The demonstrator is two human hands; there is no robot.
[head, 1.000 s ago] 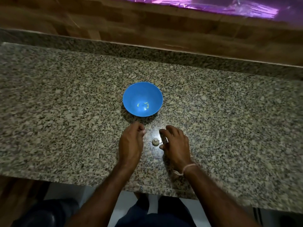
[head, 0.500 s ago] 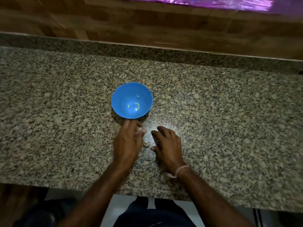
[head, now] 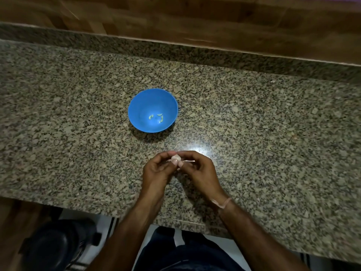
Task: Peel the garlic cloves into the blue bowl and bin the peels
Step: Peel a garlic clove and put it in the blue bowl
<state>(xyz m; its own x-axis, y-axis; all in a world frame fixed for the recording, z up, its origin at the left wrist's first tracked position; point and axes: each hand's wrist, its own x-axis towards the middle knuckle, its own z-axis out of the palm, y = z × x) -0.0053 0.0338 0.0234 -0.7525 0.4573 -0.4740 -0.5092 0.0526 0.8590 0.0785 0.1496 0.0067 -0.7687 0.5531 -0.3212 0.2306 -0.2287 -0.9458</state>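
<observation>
Garlic clove (head: 175, 158) pinched between both hands, near the bench's front edge.

The clove is held just above the speckled granite bench (head: 254, 133), the left hand (head: 157, 171) and right hand (head: 199, 171) both curled with fingertips closed on it. A thin pale strip of peel (head: 188, 161) juts towards the right hand. The blue bowl (head: 140, 106) stands mid-bench behind the hands, with a few pale peeled pieces (head: 160, 118) inside. Wooden panelling (head: 195, 20) runs along the back edge. Half a second ago the clove lay on the bench between the hands; now it is lifted.
</observation>
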